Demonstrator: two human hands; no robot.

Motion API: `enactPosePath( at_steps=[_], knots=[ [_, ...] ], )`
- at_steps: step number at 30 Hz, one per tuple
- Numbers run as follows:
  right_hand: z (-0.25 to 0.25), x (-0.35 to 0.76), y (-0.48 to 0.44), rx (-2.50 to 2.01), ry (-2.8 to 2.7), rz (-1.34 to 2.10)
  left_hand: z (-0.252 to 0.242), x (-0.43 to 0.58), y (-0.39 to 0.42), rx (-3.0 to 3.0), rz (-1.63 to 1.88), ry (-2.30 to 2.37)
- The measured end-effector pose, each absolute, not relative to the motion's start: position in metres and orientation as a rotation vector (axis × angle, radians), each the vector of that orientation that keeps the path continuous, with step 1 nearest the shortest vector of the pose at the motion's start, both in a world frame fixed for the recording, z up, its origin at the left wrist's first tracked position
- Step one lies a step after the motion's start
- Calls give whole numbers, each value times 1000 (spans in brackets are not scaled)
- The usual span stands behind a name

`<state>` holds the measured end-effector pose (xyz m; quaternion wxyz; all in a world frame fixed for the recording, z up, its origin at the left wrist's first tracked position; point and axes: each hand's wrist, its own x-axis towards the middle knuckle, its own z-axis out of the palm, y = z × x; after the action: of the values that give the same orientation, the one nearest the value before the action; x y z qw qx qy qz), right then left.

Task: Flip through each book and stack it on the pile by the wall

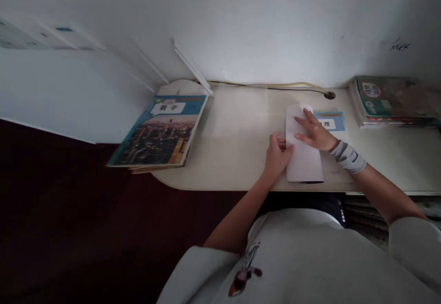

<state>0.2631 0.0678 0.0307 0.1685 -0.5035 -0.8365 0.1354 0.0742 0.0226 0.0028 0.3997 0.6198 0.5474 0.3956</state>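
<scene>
A plain white sheet (pixel 303 157) lies over the left part of a book (pixel 334 121) with a blue band and Chinese characters on its cover. My left hand (pixel 277 157) is at the sheet's left edge, thumb on top and fingers curled at the edge, pinching it. Flat on the upper part of the sheet rests my right hand (pixel 315 132), fingers spread, with a grey band (pixel 348 157) around the wrist. The sheet hides most of the book's left side. At its bottom edge a thin dark strip shows.
To the left, a mathematics textbook (pixel 165 132) with a city photo tops a pile overhanging the white desk's (pixel 234 157) edge. A stack of books (pixel 396 102) stands back right. A yellow cable (pixel 275 84) runs along the wall to a round hole (pixel 330 95).
</scene>
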Motion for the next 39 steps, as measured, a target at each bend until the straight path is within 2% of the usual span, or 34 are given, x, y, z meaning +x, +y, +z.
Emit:
enactPosePath(
  at_steps=[2,5,8,11,17,20,24,32,39],
  knots=[
    [25,258,78,-1446,-2334,376,9,71,17,1885,930,1495],
    [22,241,80,-1458,-2366,314,19,59,9,2249,592,1722],
    [23,219,74,-1533,-2443,217,21,43,4,2240,306,1873],
    [27,202,69,-1637,-2509,135,14,32,3,2190,204,1862],
    [29,199,66,-1716,-2601,38,0,24,-1,2199,280,1841],
    [30,197,66,-1564,-2722,14,-3,22,0,2236,343,1802],
    [32,187,68,-1345,-2960,90,-5,22,2,2261,331,1822],
    [41,196,68,-1408,-3088,130,0,18,3,2288,326,1864],
    [42,207,66,-1389,-3107,116,-9,15,8,2180,564,1940]
  ],
)
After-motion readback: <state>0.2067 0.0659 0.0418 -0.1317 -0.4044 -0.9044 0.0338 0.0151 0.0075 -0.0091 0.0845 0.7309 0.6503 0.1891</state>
